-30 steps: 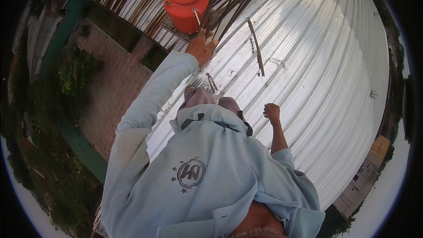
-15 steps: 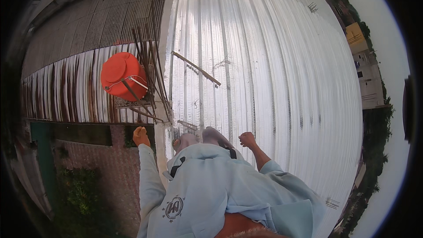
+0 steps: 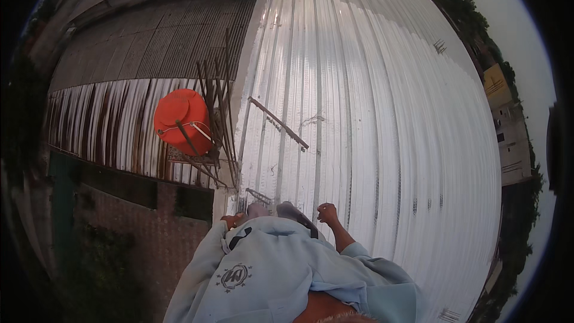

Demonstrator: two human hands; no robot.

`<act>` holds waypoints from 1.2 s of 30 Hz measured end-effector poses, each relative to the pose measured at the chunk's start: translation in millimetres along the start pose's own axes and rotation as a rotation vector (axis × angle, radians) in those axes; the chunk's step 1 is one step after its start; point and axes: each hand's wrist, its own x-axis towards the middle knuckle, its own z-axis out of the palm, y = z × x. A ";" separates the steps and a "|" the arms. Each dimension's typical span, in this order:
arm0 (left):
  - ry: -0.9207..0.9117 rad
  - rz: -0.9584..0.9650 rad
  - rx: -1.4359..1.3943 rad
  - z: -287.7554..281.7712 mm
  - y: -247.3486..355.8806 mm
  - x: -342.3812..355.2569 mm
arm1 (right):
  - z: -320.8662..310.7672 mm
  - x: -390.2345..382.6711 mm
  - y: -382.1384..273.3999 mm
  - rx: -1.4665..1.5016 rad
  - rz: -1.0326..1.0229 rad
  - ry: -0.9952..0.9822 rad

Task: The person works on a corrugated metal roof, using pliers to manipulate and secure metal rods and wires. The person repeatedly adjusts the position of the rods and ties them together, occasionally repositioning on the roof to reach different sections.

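Note:
My right hand [image 3: 327, 213] hangs low over the ribbed metal roof [image 3: 371, 143], its fingers loosely curled with nothing seen in them. Close beside my hip is my left hand [image 3: 233, 221], its fingers curled in and partly hidden against my clothing; nothing shows in it. Both arms are in light blue sleeves, the right one pushed up. Ahead on the roof sheets lies a thin brown bar [image 3: 278, 122], out of reach of either hand. A smaller frame-like piece [image 3: 259, 196] lies just in front of my legs.
Left of the roof edge, a red-orange lidded drum [image 3: 182, 121] with a wire handle stands among upright rusty rods [image 3: 221, 101]. Rusty white corrugated sheets [image 3: 107, 119] lie beyond it. The roof drops off at left to a lower brick-paved yard [image 3: 131, 221] with plants.
My left hand has swung in from the left to beside my hip. The right hand has shifted slightly left and lower. The drum, rods and bar sit lower and more to the right in view.

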 end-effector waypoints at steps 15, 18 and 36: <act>0.282 -0.838 -0.575 76.2 90.3 -40.5 | -78.2 1.2 -110.9 -0.113 0.160 -0.229; 0.203 -0.703 -0.330 140.9 42.6 -35.5 | -46.8 -2.4 -135.2 -0.092 0.103 -0.274; -0.175 -0.196 -0.487 20.5 93.9 -96.2 | 47.5 -4.9 -4.1 0.062 0.308 -0.234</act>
